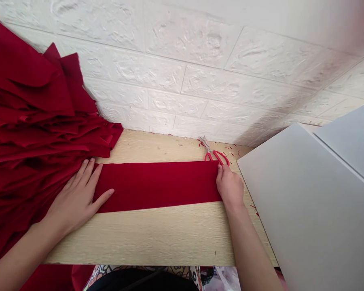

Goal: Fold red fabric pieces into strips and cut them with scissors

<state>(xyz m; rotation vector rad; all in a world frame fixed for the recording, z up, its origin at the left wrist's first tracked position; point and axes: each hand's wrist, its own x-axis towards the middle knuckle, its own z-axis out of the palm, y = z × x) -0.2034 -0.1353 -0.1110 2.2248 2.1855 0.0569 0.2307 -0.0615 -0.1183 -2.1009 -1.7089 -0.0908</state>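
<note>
A long strip of deep red felt-like fabric [157, 186] lies flat across the light wood-grain table [145, 238]. My left hand [77, 198] rests palm down with fingers spread, on the strip's left end and the edge of a large heap of folded red fabric [33, 121]. At the strip's right end, my right hand [229, 186] grips the edge with its fingers. Just beyond those fingers lie red-handled scissors [216, 154], their steel blades pointing toward the wall and their handles partly behind the strip.
A white brick-textured wall panel [170, 81] rises behind the table. Large pale grey boards [306, 202] lean in at the right, over the table's edge. Small red fabric snippets lie around the scissors. Below the table's front edge are patterned cloth and a plastic bag [226, 279].
</note>
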